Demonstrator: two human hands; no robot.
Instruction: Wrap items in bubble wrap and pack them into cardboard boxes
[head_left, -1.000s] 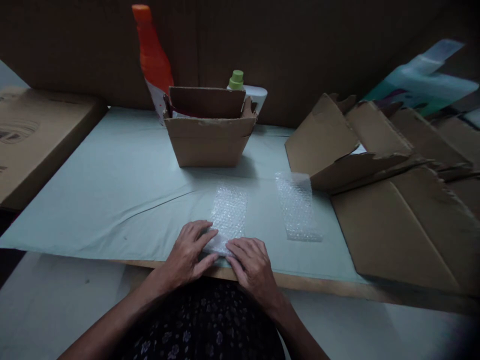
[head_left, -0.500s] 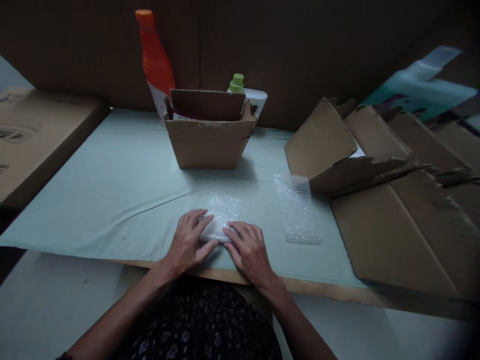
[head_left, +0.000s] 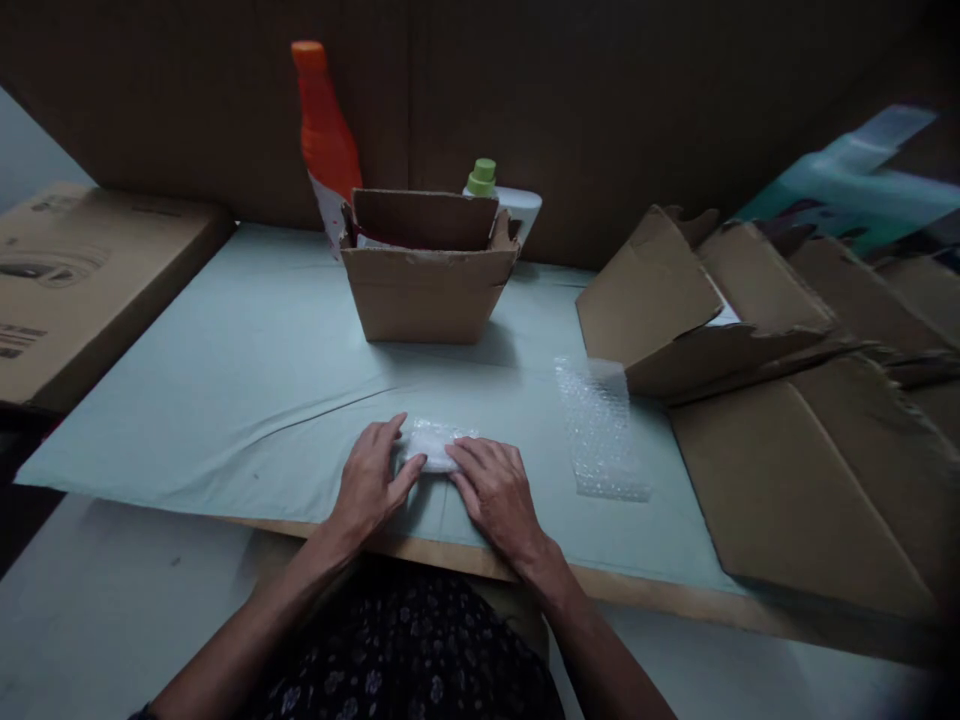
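A small bubble wrap bundle [head_left: 433, 447] lies on the pale green cloth near the table's front edge, with a short flap of wrap at its far side. What it contains, if anything, I cannot make out. My left hand [head_left: 373, 474] holds its left end, thumb at the near side and fingers toward the far side. On the right end, my right hand [head_left: 495, 490] presses with fingers on top and thumb at the near edge. A flat bubble wrap sheet [head_left: 604, 430] rests apart, to the right of my right hand.
An open carton [head_left: 431, 295] stands at the back, before an orange bottle [head_left: 326, 130] and a green-capped white bottle [head_left: 517, 205]. Several open cartons [head_left: 795, 480] crowd the right side, with a teal jug [head_left: 862, 190] behind. A large flat box [head_left: 97, 290] lies left.
The bundle has been rolled away from me, and the flat wrap beyond it is shorter. Both hands moved slightly with it. The whole view has shifted a little.
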